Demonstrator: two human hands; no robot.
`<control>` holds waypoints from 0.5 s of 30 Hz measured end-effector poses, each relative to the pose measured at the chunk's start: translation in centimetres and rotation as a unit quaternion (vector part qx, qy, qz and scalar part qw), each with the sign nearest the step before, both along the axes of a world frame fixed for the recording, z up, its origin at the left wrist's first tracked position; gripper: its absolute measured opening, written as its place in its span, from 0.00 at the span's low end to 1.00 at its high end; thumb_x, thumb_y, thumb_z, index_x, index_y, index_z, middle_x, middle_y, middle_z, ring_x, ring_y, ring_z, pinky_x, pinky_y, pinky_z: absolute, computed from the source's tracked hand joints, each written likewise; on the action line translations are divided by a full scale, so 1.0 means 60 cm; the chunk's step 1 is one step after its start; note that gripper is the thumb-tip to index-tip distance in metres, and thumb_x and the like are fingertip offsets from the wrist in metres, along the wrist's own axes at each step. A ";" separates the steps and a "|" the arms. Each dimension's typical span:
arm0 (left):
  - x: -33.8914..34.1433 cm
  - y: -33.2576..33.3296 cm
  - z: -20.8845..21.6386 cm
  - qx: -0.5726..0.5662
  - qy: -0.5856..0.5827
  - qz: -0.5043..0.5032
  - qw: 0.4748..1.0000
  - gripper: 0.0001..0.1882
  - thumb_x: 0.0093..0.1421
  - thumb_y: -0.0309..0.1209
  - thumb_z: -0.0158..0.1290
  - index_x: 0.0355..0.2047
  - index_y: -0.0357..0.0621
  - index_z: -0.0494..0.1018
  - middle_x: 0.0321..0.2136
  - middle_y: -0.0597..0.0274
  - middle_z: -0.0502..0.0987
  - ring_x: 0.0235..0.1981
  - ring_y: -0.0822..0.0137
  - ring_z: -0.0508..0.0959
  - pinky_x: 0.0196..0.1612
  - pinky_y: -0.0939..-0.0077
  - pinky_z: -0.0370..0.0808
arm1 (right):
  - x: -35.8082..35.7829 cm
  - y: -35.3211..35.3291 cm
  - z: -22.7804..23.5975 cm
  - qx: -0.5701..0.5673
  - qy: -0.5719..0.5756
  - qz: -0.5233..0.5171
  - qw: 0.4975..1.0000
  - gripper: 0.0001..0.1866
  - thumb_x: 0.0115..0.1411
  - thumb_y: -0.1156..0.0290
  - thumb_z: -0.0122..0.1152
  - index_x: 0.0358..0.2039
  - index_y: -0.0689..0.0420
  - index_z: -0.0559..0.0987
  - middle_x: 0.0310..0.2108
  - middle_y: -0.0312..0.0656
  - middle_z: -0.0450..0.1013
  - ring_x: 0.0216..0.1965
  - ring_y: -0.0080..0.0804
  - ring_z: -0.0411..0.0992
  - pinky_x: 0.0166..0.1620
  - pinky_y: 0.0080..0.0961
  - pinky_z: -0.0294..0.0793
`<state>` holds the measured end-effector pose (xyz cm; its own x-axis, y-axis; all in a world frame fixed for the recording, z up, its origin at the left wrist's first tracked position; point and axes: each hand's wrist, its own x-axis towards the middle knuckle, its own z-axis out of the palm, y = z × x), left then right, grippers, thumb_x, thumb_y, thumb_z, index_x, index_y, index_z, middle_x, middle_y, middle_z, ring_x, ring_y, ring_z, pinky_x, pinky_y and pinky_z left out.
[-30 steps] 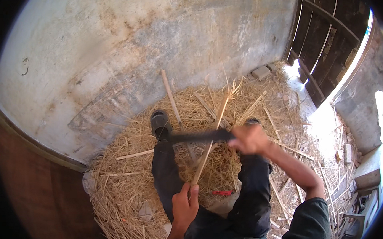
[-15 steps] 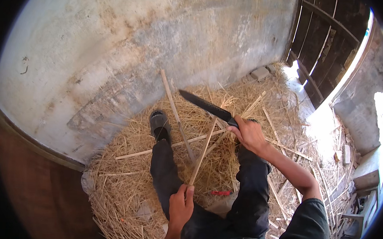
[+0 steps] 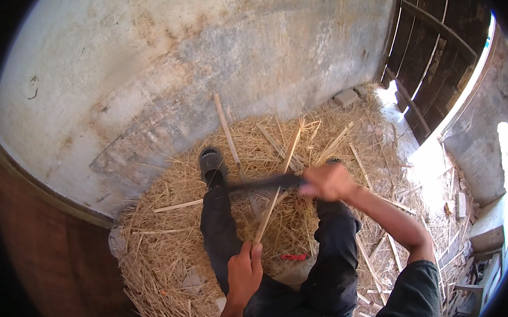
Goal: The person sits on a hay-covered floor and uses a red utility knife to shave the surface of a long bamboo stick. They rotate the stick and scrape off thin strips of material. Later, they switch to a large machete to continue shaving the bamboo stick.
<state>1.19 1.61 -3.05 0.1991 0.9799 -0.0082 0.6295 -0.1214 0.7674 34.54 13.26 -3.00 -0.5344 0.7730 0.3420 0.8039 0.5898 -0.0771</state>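
My left hand (image 3: pixel 244 271) is closed round the near end of a pale wooden strip (image 3: pixel 273 200), which slants up and away from me between my legs. Its far end (image 3: pixel 299 126) is frayed into thin splinters. In my closed right hand (image 3: pixel 328 182) is the handle of a large dark-bladed knife (image 3: pixel 264 184). The blade points left and lies across the middle of the strip, smeared by motion. Whether its edge cuts into the wood or only passes over it, I cannot tell.
Straw-like shavings (image 3: pixel 163 245) and loose strips cover the floor. A red-handled tool (image 3: pixel 293 256) lies between my thighs. My shoe (image 3: pixel 212 165) is at the left, near another long strip (image 3: pixel 226 131). A stained wall (image 3: pixel 213 53) stands ahead, a plank door (image 3: pixel 431 59) at the far right.
The knife has swung down and nearer to me, from pointing up-left to lying across the strip. My right hand has dropped slightly; my left hand keeps its grip almost in place.
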 end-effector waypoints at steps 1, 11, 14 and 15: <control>-0.007 0.000 0.002 -0.016 0.014 -0.006 1.000 0.19 0.79 0.41 0.45 0.36 0.38 0.72 0.14 0.49 0.69 0.15 0.49 0.72 0.23 0.55 0.65 | 0.009 0.006 0.006 -0.032 0.015 -0.065 0.997 0.28 0.74 0.37 0.45 0.41 0.53 0.73 0.19 0.39 0.69 0.16 0.36 0.69 0.19 0.33 0.71; -0.018 -0.007 -0.005 -0.038 0.010 0.006 0.999 0.17 0.79 0.39 0.44 0.37 0.38 0.72 0.16 0.47 0.70 0.17 0.44 0.73 0.24 0.52 0.65 | -0.066 -0.035 -0.042 0.081 0.064 0.019 0.994 0.23 0.74 0.44 0.52 0.36 0.53 0.72 0.19 0.38 0.68 0.18 0.34 0.73 0.19 0.33 0.74; -0.012 -0.014 -0.001 -0.026 0.000 0.006 1.000 0.18 0.79 0.38 0.44 0.37 0.36 0.72 0.15 0.48 0.68 0.15 0.47 0.72 0.22 0.54 0.63 | -0.040 -0.021 -0.019 0.048 -0.021 0.071 0.996 0.24 0.74 0.43 0.52 0.36 0.53 0.72 0.20 0.37 0.70 0.20 0.34 0.75 0.20 0.31 0.76; -0.011 -0.015 0.001 -0.026 0.003 0.006 1.000 0.18 0.79 0.38 0.44 0.36 0.36 0.71 0.15 0.48 0.68 0.15 0.47 0.72 0.22 0.53 0.63 | -0.011 -0.003 -0.014 0.040 -0.017 0.065 0.997 0.25 0.74 0.42 0.51 0.36 0.53 0.72 0.20 0.35 0.71 0.19 0.34 0.73 0.19 0.30 0.75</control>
<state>0.54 0.71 -3.00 0.1873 0.9805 -0.0600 0.6351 -0.0743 0.7688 33.88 13.11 -3.87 -0.6403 0.6676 0.3799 0.7219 0.6920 0.0009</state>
